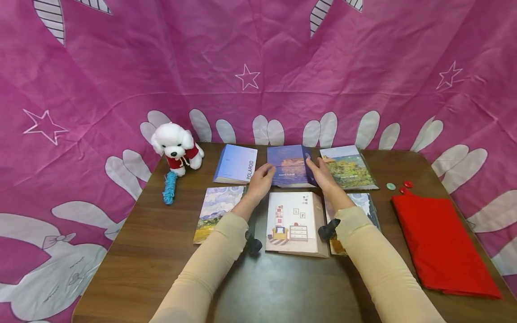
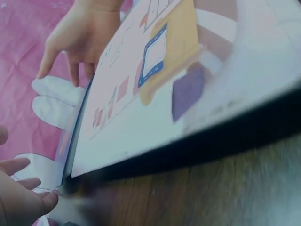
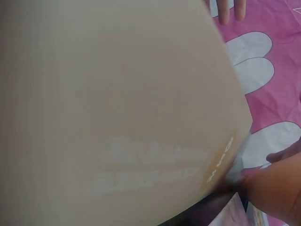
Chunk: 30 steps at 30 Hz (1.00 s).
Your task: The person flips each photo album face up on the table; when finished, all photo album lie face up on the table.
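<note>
A purple photo album (image 1: 286,157) lies in the middle of the back row. My left hand (image 1: 260,180) is at its lower left corner, fingertips by the edge. Along the album's right side, my right hand (image 1: 323,177) has its fingers extended and the thumb near the edge. Neither hand visibly curls round the album. In the left wrist view, my left hand (image 2: 23,188) and right hand (image 2: 87,40) both have loose fingers. Just in front stands a cream album (image 1: 296,202) with a drawn room; its cover fills much of both wrist views.
A blue Polaroid album (image 1: 236,163) and landscape albums (image 1: 349,168), (image 1: 220,206) lie around. At left are a white toy dog (image 1: 173,139) and blue cord (image 1: 169,188). Red cloth (image 1: 440,242), a green button (image 1: 390,186) and red buttons (image 1: 408,184) lie right.
</note>
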### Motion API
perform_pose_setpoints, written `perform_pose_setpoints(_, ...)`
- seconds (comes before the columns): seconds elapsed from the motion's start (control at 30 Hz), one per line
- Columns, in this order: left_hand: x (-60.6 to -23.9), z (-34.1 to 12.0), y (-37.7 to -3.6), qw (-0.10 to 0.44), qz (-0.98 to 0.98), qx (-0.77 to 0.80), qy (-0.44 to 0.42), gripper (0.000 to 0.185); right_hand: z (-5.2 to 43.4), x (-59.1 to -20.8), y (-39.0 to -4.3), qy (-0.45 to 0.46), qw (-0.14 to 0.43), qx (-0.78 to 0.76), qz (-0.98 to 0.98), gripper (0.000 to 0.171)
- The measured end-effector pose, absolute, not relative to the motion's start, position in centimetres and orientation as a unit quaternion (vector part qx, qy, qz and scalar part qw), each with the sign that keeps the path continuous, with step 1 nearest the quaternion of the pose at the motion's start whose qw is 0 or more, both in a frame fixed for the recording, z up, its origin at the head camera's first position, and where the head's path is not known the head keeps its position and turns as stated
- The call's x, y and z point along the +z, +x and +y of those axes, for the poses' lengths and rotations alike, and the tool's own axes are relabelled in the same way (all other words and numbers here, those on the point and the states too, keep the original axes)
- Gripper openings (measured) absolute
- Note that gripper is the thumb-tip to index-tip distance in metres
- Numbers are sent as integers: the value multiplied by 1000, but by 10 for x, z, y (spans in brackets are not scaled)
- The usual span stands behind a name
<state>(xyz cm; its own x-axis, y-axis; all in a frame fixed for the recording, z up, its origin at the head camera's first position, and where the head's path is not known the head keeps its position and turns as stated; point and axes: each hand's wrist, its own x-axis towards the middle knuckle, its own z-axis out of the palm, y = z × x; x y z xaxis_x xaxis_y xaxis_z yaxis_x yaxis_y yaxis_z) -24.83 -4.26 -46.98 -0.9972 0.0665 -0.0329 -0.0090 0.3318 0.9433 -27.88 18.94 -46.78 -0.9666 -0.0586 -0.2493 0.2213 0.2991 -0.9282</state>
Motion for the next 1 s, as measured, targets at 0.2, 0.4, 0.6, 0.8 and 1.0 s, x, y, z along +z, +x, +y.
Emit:
perform_pose_setpoints(0.2, -470, -34, -248, 41, 830, 557, 1, 53, 189, -466, -273, 61, 112, -627, 769, 86)
perform_pose_setpoints(0.4, -468, -29, -248, 35, 825, 564, -15, 53, 188, -466, -272, 82, 90, -661, 741, 77)
perform_pose_setpoints(0.6, -471, -18, -250, 43, 827, 560, -21, 52, 185, -471, -273, 131, 43, -716, 685, 53)
perform_pose_setpoints(0.8, -473, -8, -249, 72, 812, 579, -19, 57, 182, -470, -272, 166, -4, -761, 627, 44)
perform_pose_setpoints(1.0, -469, -1, -249, 113, 801, 588, 6, 59, 184, -462, -269, 171, 1, -765, 621, 46)
